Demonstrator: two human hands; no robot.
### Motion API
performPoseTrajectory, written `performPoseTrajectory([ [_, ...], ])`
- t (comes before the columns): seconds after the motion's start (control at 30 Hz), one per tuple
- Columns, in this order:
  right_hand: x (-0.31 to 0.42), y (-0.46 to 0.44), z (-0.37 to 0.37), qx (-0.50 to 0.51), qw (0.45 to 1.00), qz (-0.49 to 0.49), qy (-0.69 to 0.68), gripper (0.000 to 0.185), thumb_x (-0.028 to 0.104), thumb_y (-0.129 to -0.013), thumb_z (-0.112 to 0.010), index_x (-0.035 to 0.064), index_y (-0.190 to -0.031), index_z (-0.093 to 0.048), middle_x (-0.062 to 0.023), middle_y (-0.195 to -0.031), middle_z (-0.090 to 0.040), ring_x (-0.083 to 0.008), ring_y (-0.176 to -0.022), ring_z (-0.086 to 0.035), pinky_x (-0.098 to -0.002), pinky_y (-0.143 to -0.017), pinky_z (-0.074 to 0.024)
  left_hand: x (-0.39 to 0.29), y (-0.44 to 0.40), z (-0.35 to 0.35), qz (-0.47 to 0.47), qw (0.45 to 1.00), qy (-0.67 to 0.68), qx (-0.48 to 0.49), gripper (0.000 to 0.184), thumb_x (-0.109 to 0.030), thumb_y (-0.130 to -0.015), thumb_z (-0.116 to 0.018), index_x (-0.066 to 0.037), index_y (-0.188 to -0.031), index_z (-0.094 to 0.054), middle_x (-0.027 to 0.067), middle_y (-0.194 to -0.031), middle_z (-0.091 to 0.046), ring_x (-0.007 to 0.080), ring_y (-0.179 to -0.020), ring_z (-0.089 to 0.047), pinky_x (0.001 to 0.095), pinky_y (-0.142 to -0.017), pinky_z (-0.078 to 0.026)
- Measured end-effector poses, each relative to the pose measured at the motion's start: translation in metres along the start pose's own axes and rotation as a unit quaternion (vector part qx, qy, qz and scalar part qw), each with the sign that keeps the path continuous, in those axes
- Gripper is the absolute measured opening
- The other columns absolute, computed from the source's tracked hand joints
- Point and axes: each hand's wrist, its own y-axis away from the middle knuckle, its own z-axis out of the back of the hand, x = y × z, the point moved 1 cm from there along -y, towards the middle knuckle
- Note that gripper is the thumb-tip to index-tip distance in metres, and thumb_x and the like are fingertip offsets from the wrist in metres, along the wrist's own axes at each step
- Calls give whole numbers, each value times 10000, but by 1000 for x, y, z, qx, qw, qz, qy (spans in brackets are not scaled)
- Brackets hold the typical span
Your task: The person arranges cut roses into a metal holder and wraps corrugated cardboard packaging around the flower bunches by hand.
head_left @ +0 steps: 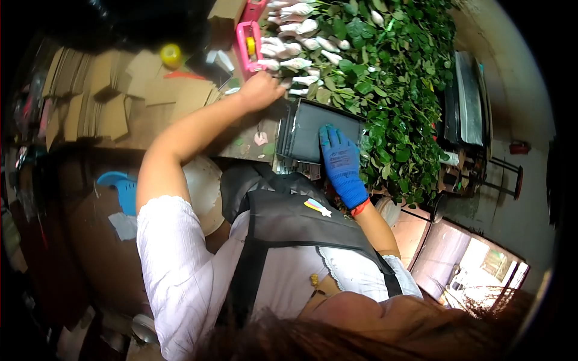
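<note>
My left hand, bare, is closed at the near end of a pink tape dispenser with a yellow roll in it. Whatever its fingers pinch is hidden. In a blue glove, my right hand lies flat with fingers stretched out on a dark grey sheet in a black frame at the table's front edge. Just beyond both hands are rows of flower buds in white netting. Their leafy green stems spread to the right.
Stacks of cut cardboard and a yellow tape roll lie on the table's left side. A loose pink petal rests near the front edge. Below left is a blue plastic seat. Dark panels stand at right.
</note>
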Motion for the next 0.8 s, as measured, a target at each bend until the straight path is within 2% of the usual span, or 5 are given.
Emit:
performPoseTrajectory([
  [0.13, 0, 2, -7, -42, 998, -9, -46, 498, 130, -880, -535, 91, -1375, -505, -107, -1463, -477, -260, -1241, -516, -392, -961, -463, 3, 6, -4, 82, 985, 89, 125, 224, -151, -869, -524, -160, -1057, -645, 85, -810, -677, 277, -707, -676, 424, -626, -519],
  [0.37, -24, 30, 14, -159, 926, 16, -343, 548, 165, -845, -637, 123, -1378, -514, -154, -1385, -547, -323, -1208, -567, -439, -978, -471, -44, 70, 51, 236, 970, 36, 38, 428, -113, -766, -695, -58, -1175, -581, 160, -1062, -608, 342, -1088, -551, 482, -1018, -404],
  [0.47, -10, 36, 46, -154, 843, 41, -513, 863, 316, -784, -765, 31, -1493, -363, -249, -1387, -518, -413, -1209, -553, -473, -1012, -464, -80, 91, 88, 414, 870, 258, 74, 586, -186, -788, -771, -41, -1280, -488, 209, -1157, -561, 407, -1117, -513, 482, -1033, -393],
  [0.6, 30, 29, 50, -153, 767, 146, -606, 1067, 353, -720, -827, 39, -1548, -232, -298, -1469, -397, -439, -1265, -510, -446, -1044, -448, -160, 39, 149, 330, 624, 708, -9, 749, -425, -944, -647, 38, -1438, -327, 272, -1512, -307, 384, -1382, -363, 448, -1151, -266],
  [0.8, -29, 76, 29, -172, 787, -37, -592, 801, 169, -784, -704, 58, -1494, -350, -253, -1270, -578, -418, -1129, -598, -453, -946, -504, -149, -28, 148, 58, 958, 280, 23, 796, -588, -851, -663, 13, -1336, -469, 269, -1531, -312, 429, -1458, -246, 573, -1186, -182],
])
